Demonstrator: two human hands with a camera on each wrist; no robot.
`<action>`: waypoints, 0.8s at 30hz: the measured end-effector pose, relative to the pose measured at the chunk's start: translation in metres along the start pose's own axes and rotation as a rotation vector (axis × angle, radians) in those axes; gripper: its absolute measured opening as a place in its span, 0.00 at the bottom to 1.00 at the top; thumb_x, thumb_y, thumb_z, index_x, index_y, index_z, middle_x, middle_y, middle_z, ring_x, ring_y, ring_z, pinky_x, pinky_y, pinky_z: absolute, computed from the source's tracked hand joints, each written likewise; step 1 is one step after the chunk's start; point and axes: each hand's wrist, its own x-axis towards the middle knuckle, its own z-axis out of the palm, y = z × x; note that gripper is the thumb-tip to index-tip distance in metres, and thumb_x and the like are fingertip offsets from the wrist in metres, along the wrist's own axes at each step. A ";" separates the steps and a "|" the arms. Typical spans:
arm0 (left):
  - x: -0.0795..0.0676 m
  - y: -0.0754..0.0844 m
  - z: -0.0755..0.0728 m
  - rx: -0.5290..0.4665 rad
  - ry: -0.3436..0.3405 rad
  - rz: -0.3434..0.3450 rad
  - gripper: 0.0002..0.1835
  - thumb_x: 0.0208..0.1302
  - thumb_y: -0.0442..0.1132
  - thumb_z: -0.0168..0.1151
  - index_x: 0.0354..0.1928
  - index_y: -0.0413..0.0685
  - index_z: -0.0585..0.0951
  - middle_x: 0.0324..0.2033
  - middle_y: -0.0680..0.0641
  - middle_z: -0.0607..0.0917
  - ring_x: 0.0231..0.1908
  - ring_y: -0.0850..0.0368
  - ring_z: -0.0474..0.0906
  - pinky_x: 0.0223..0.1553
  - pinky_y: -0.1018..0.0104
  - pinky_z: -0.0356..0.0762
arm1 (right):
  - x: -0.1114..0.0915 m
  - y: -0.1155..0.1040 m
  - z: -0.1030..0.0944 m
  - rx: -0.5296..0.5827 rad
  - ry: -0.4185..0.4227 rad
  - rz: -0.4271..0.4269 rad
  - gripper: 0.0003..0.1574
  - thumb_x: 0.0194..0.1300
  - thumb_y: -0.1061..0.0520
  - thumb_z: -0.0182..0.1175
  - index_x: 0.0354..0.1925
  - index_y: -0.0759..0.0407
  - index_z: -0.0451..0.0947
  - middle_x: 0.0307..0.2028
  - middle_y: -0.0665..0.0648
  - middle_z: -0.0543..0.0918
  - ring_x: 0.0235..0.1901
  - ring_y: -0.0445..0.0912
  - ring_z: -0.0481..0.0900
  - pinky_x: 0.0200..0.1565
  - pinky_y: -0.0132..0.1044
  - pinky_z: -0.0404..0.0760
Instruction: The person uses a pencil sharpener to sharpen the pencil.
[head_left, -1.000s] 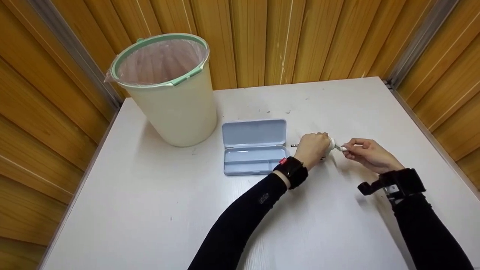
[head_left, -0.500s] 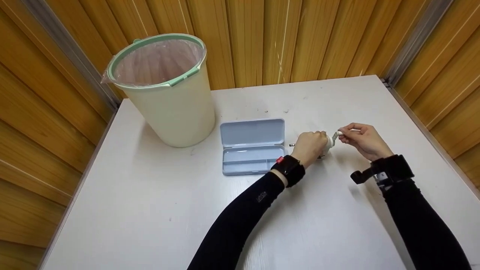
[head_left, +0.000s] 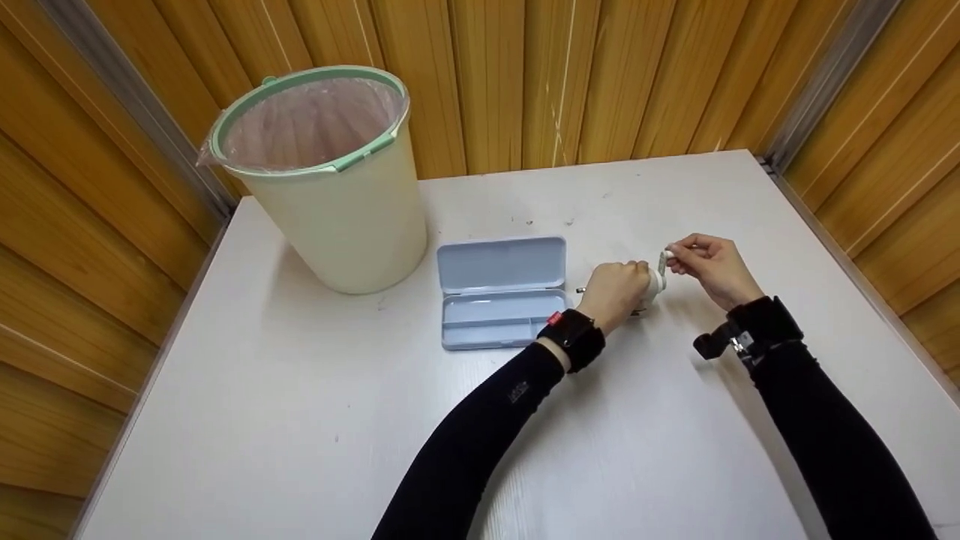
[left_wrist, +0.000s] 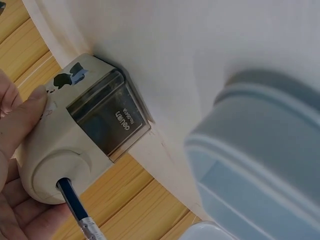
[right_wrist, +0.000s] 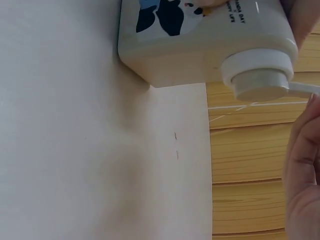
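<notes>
A cream hand-crank pencil sharpener (left_wrist: 55,135) with a panda print and a dark clear shavings drawer (left_wrist: 112,117) stands on the table. My left hand (head_left: 616,291) grips its body from above, thumb across the printed side. Out of its front hole sticks a dark blue pencil (left_wrist: 75,200) with a silvery end, which in the head view pokes out left of that hand. At the sharpener's right end my right hand (head_left: 712,268) pinches the white knob of the crank (head_left: 663,262), whose arm points upward in the head view.
Left of the sharpener lies an open light-blue pencil case (head_left: 501,264) with divided compartments. A cream waste bin (head_left: 352,232) with a green rim and clear liner stands at the back left. Wood-patterned panels (head_left: 495,90) border the white table (head_left: 300,420).
My right hand has swung the crank up and leftward, from pointing right to pointing upward. My left hand keeps its hold on the sharpener.
</notes>
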 end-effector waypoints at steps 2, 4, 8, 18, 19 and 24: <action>0.000 -0.001 0.000 -0.005 0.005 0.005 0.11 0.67 0.38 0.57 0.47 0.50 0.84 0.35 0.56 0.88 0.31 0.64 0.85 0.31 0.71 0.83 | 0.003 0.001 0.000 -0.026 0.009 -0.006 0.06 0.67 0.68 0.57 0.33 0.65 0.80 0.26 0.53 0.87 0.25 0.39 0.84 0.32 0.25 0.82; 0.000 -0.002 0.000 -0.005 0.006 0.006 0.11 0.67 0.38 0.57 0.47 0.50 0.83 0.36 0.56 0.88 0.32 0.64 0.85 0.31 0.71 0.83 | 0.006 0.001 0.001 -0.044 0.010 -0.007 0.06 0.67 0.68 0.57 0.33 0.65 0.80 0.26 0.53 0.87 0.25 0.38 0.84 0.31 0.24 0.82; 0.000 -0.005 0.000 0.000 -0.002 0.010 0.11 0.67 0.38 0.57 0.48 0.50 0.83 0.37 0.56 0.88 0.33 0.64 0.85 0.33 0.71 0.83 | 0.011 0.003 0.003 -0.082 0.021 0.004 0.06 0.68 0.67 0.57 0.33 0.64 0.80 0.25 0.51 0.88 0.24 0.38 0.84 0.30 0.24 0.81; 0.000 -0.004 0.000 -0.010 -0.005 0.008 0.10 0.67 0.37 0.57 0.47 0.51 0.83 0.36 0.56 0.88 0.32 0.64 0.85 0.32 0.71 0.83 | 0.019 0.012 0.006 -0.144 0.070 0.051 0.10 0.69 0.67 0.56 0.31 0.61 0.80 0.22 0.48 0.86 0.21 0.36 0.81 0.28 0.23 0.79; 0.000 -0.004 0.000 -0.010 -0.006 0.008 0.10 0.67 0.37 0.57 0.47 0.51 0.83 0.36 0.56 0.88 0.32 0.64 0.85 0.32 0.71 0.83 | 0.020 0.012 0.006 -0.141 0.071 0.056 0.10 0.69 0.67 0.56 0.30 0.61 0.80 0.22 0.49 0.86 0.21 0.36 0.81 0.27 0.23 0.79; 0.000 -0.002 0.001 -0.013 -0.010 0.009 0.10 0.68 0.36 0.56 0.47 0.51 0.83 0.36 0.56 0.88 0.32 0.64 0.85 0.31 0.71 0.83 | 0.021 0.018 0.005 -0.172 0.078 0.097 0.11 0.69 0.66 0.56 0.29 0.62 0.79 0.21 0.47 0.86 0.20 0.35 0.79 0.26 0.23 0.79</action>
